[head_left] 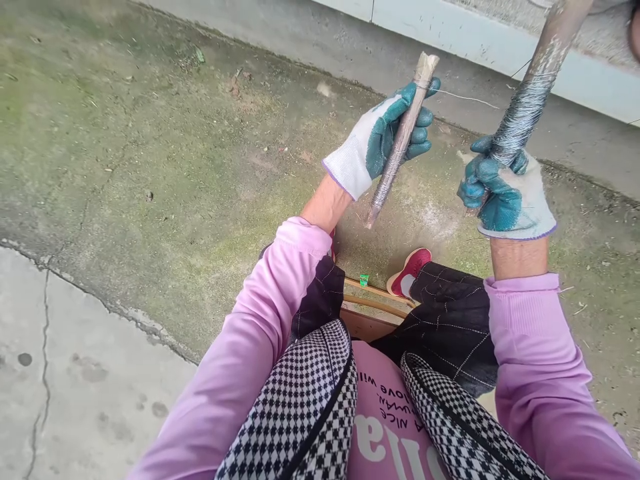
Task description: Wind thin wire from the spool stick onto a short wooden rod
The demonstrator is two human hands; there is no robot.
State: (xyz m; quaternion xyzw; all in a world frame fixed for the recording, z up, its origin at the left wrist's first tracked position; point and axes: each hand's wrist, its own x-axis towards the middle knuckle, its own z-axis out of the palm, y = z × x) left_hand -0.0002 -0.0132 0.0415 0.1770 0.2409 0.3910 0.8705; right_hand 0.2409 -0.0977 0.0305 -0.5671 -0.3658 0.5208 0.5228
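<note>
My left hand, in a white glove with a green coated palm, holds a short wooden stick tilted up to the right. Thin wire is wound around its lower part, and a loose wire end sticks out to the right near its top. My right hand, gloved alike, is closed around a thicker wooden stick. A dense coil of silvery wire wraps that stick just above my fingers. The two sticks are apart.
Mossy concrete ground lies below, with a paler cracked slab at lower left. A low step with white tile edging runs along the top. Between my legs are a wooden seat and a small green wrapper.
</note>
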